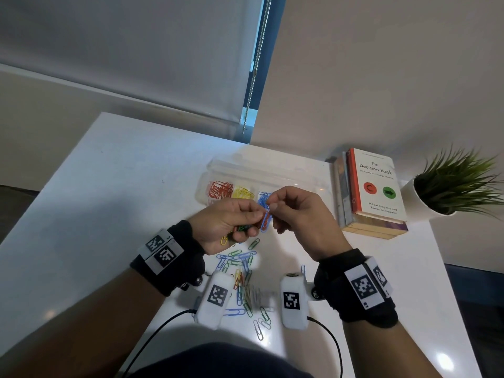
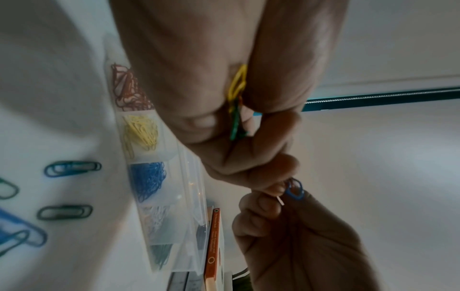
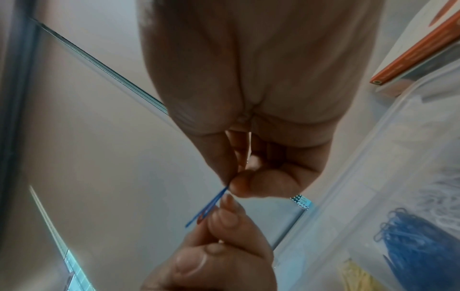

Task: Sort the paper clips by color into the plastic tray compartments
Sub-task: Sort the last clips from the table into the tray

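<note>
Beyond my grip, the clear plastic compartment tray [image 1: 215, 166] already holds sorted red, yellow and blue clips; my right hand [image 1: 297, 211] pinches a blue wire paper clip [image 1: 265, 223]; my left hand [image 1: 226, 227] clutches mixed clips; below both, many loose coloured clips [image 1: 240, 271] litter the white desk [image 1: 122, 173], so plenty remains.

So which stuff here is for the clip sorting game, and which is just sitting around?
For the sorting:
- plastic tray with red, yellow and blue clips in separate compartments
- loose clips on the table
- blue clip pinched by the right hand
- bunch of clips in the left hand

Just sitting around:
- books
- potted plant
</note>
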Demonstrator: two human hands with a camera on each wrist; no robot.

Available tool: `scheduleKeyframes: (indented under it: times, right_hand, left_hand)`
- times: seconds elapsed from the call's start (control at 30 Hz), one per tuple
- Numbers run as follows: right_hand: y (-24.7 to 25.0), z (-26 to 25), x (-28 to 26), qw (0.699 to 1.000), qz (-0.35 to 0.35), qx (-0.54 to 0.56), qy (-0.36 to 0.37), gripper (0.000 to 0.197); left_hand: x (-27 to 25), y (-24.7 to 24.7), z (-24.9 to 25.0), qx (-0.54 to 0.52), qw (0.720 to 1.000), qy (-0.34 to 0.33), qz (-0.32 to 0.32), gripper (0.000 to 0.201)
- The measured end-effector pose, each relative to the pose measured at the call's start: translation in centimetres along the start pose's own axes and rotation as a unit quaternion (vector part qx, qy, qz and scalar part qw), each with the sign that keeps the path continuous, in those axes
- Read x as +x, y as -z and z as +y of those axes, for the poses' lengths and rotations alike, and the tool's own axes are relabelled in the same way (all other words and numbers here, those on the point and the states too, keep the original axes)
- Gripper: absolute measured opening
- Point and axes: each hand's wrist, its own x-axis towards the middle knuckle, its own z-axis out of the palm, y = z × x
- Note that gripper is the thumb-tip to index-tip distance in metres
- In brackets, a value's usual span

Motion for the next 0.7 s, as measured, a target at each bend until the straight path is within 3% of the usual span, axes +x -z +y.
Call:
scheduleKeyframes:
  times: [0.2,0.4,0.6,0.7]
  right_hand:
    - [-0.1,0.1,-0.2,1.000,-0.008,0.007,-0.003,0.014]
    - [0.0,0.2,-0.4,0.999,-0.028,0.027,-0.018,0.018]
    - [0.8,0.5,-0.3,0.999,-0.008,0.046,-0.016,0.015]
    - [1.4,0.7,0.6,0.999,0.046,0.005,-0.018,0.013]
  left_hand:
    - [0.0,-0.2,0.0,0.043,0.999,-0.009,-0.007,0.016]
    - [0.1,-0.2,-0.1,0.099,0.993,-0.039,0.050,0.022]
    - [0.1,0.6,0.1,0.044,0.994,-0.056,0.086,0.024]
    - [0.1,0.8,0.3,0.022,0.991,-0.059,0.119,0.025]
